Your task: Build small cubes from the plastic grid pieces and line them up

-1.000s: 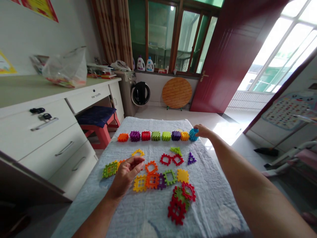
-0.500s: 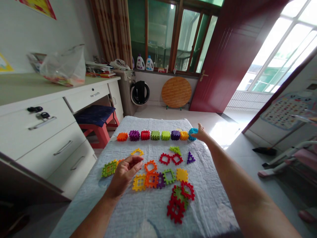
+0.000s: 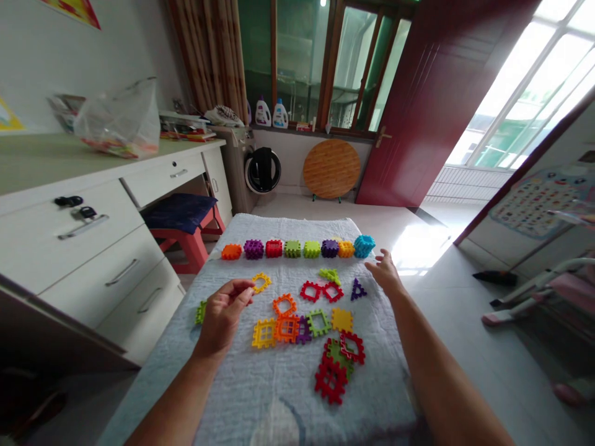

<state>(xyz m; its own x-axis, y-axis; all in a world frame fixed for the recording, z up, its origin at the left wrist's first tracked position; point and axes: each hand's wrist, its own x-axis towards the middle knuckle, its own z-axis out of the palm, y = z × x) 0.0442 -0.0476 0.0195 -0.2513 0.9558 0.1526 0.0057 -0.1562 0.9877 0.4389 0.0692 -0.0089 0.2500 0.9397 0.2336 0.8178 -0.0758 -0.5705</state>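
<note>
A row of several plastic cubes lies along the far edge of the light blue cloth [image 3: 260,396], from an orange cube [image 3: 231,251] to a blue cube [image 3: 364,246] at the right end. My right hand [image 3: 383,272] hovers open just in front of the blue cube, apart from it, near a purple triangle [image 3: 357,290]. My left hand [image 3: 223,316] is curled, thumb and forefinger pinched close beside a yellow ring piece [image 3: 261,283]; nothing shows between them. It partly hides a green flat piece [image 3: 201,311]. Several flat coloured frames lie mid-cloth, with a red pile [image 3: 331,378] nearer me.
A white desk with drawers [image 3: 93,248] runs along the left, a plastic bag [image 3: 118,121] on top. A red stool with a blue cushion [image 3: 186,226] stands beneath it. A round wooden board [image 3: 331,168] leans on the far wall beside a dark red door [image 3: 418,111].
My right hand let go of the blue cube at the row's right end and drew back toward me. My left hand shifted slightly forward toward the yellow ring and closed its fingertips.
</note>
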